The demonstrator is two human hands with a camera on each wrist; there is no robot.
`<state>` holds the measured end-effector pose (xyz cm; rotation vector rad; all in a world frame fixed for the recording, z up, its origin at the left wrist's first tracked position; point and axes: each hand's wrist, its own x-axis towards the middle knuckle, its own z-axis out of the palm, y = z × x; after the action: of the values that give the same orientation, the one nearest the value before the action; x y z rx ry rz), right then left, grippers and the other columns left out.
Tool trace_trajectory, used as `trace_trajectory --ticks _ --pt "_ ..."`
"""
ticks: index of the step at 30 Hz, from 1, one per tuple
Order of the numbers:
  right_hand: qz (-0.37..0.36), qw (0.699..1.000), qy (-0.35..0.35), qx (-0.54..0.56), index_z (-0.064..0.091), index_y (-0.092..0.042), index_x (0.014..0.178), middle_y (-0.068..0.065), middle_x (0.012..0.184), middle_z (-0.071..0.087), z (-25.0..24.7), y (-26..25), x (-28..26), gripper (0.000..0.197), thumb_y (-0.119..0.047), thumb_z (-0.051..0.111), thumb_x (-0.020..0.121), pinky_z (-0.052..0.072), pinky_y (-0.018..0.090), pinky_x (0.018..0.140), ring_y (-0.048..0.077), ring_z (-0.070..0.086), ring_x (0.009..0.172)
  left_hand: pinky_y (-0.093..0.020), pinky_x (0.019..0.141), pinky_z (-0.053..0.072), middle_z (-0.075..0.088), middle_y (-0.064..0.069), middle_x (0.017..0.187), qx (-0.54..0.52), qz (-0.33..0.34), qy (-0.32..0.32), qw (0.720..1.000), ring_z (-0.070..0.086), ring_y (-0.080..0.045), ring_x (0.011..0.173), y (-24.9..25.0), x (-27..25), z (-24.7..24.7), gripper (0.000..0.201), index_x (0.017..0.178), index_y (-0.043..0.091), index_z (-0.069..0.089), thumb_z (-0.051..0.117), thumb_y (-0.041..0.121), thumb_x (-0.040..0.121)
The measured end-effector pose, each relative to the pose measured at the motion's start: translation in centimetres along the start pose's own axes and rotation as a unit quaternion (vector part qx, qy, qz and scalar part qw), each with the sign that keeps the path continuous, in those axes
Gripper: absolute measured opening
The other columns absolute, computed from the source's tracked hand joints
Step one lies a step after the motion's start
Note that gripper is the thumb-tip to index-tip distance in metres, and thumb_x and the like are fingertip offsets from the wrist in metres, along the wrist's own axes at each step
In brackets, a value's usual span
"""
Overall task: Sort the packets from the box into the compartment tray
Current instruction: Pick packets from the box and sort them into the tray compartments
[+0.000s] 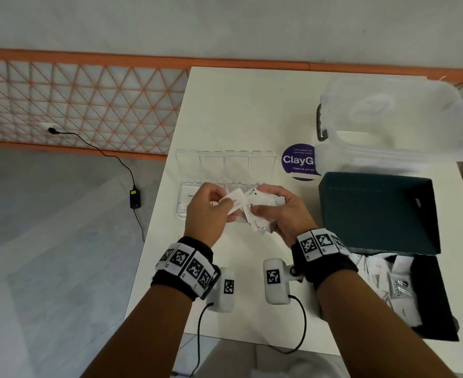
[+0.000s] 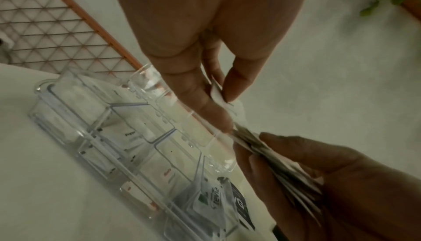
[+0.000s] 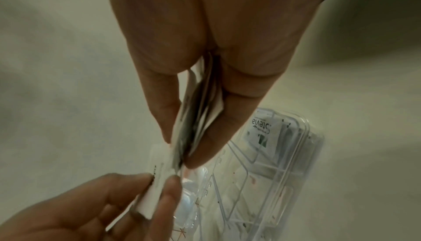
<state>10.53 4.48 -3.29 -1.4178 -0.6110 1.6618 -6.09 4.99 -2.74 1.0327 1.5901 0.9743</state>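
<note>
Both hands hover over the clear compartment tray (image 1: pixel 188 184) on the white table. My right hand (image 1: pixel 257 207) grips a fanned stack of white packets (image 1: pixel 260 203) between thumb and fingers; the right wrist view shows the stack (image 3: pixel 198 111) edge-on in that hand (image 3: pixel 182 151). My left hand (image 1: pixel 224 204) pinches one white packet (image 2: pixel 217 94) at the stack's edge, also seen as a packet (image 3: pixel 154 189) in the right wrist view. The tray (image 2: pixel 91 119) holds packets in several compartments, among them a Stevia packet (image 3: pixel 262 128). The dark green box (image 1: pixel 432 296) at right holds more packets (image 1: pixel 388 279).
The box's upright lid (image 1: pixel 374 214) stands just right of my right hand. A clear plastic tub (image 1: pixel 396 118) sits at the back right beside a purple sticker (image 1: pixel 297 162). The tray's open lid (image 1: pixel 224 163) lies behind it. The table's left edge runs close to the tray.
</note>
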Motion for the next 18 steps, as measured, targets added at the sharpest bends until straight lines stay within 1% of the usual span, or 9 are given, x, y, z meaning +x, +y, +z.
trace_trajectory --ticks 2,4,6,7,9,11,14,16,18 --pt "0.002 1.0 -0.002 0.004 0.069 -0.017 0.102 0.012 0.1 0.071 -0.3 -0.2 0.6 0.041 0.011 0.075 0.074 0.041 0.029 0.051 0.029 0.065 0.073 -0.031 0.065 0.056 0.067 -0.002 0.081 0.037 -0.002 0.037 0.999 0.068 -0.014 0.07 -0.4 0.8 -0.6 0.013 0.076 0.017 0.06 0.07 0.008 0.077" --pt "0.003 1.0 -0.004 0.015 0.069 -0.015 0.106 0.014 0.103 0.071 -0.7 -0.4 1.1 0.041 0.011 0.074 0.074 0.042 0.034 0.061 0.028 0.068 0.076 -0.024 0.067 0.05 0.069 0.005 0.074 0.064 0.001 0.079 0.995 0.065 -0.006 0.067 -0.8 1.7 -1.6 0.013 0.075 0.021 0.064 0.075 0.014 0.075" --pt "0.006 0.999 -0.007 0.034 0.066 -0.012 0.109 0.014 0.102 0.072 -1.1 -0.5 1.5 0.042 0.012 0.073 0.075 0.043 0.036 0.065 0.029 0.071 0.078 -0.025 0.071 0.051 0.07 0.007 0.076 0.072 0.004 0.1 0.992 0.065 -0.008 0.07 -0.9 2.4 -2.6 0.015 0.076 0.026 0.066 0.075 0.014 0.076" --pt "0.006 0.999 -0.007 0.041 0.066 -0.012 0.109 0.012 0.099 0.072 -1.3 -0.5 1.7 0.042 0.013 0.072 0.075 0.043 0.033 0.062 0.027 0.072 0.076 -0.027 0.073 0.053 0.071 0.007 0.078 0.087 0.009 0.101 0.991 0.066 -0.01 0.073 -0.9 2.7 -2.9 0.017 0.077 0.028 0.066 0.073 0.013 0.078" --pt "0.005 0.999 -0.008 0.047 0.066 -0.014 0.106 0.009 0.095 0.072 -1.7 -0.6 2.0 0.041 0.013 0.071 0.076 0.042 0.026 0.053 0.023 0.072 0.072 -0.027 0.077 0.053 0.071 0.007 0.082 0.134 0.021 0.09 0.987 0.067 -0.013 0.078 -0.9 3.4 -3.3 0.019 0.078 0.029 0.066 0.069 0.011 0.082" --pt "0.007 0.997 -0.013 0.07 0.065 -0.012 0.104 0.011 0.095 0.073 -1.9 -0.5 2.2 0.04 0.016 0.07 0.076 0.049 0.026 0.051 0.025 0.073 0.074 -0.024 0.074 0.051 0.071 0.005 0.087 0.185 0.022 0.07 0.98 0.066 -0.013 0.076 -1.0 4.1 -3.4 0.017 0.085 0.027 0.069 0.066 0.01 0.084" --pt "0.014 0.994 -0.024 0.104 0.063 -0.007 0.107 0.016 0.099 0.073 -2.2 -0.4 2.3 0.042 0.02 0.068 0.075 0.059 0.036 0.061 0.035 0.074 0.083 -0.014 0.066 0.045 0.069 0.004 0.1 0.257 0.021 0.036 0.966 0.061 -0.01 0.073 -1.4 5.0 -3.4 0.02 0.097 0.021 0.072 0.064 0.007 0.085" --pt "0.012 0.995 -0.025 0.092 0.063 -0.008 0.108 0.015 0.099 0.073 -2.4 -0.4 2.4 0.042 0.018 0.068 0.076 0.061 0.041 0.064 0.036 0.073 0.085 -0.004 0.06 0.039 0.066 0.004 0.104 0.29 0.027 0.015 0.957 0.059 -0.007 0.073 -1.8 5.4 -3.4 0.022 0.099 0.02 0.072 0.064 0.005 0.085" --pt "0.01 0.997 -0.015 0.074 0.064 -0.01 0.108 0.013 0.101 0.073 -2.6 -0.3 2.5 0.042 0.016 0.069 0.077 0.059 0.046 0.074 0.033 0.073 0.088 -0.004 0.064 0.039 0.066 0.003 0.107 0.316 0.032 -0.011 0.948 0.059 -0.006 0.077 -2.1 5.5 -3.3 0.024 0.101 0.02 0.072 0.064 0.004 0.085"
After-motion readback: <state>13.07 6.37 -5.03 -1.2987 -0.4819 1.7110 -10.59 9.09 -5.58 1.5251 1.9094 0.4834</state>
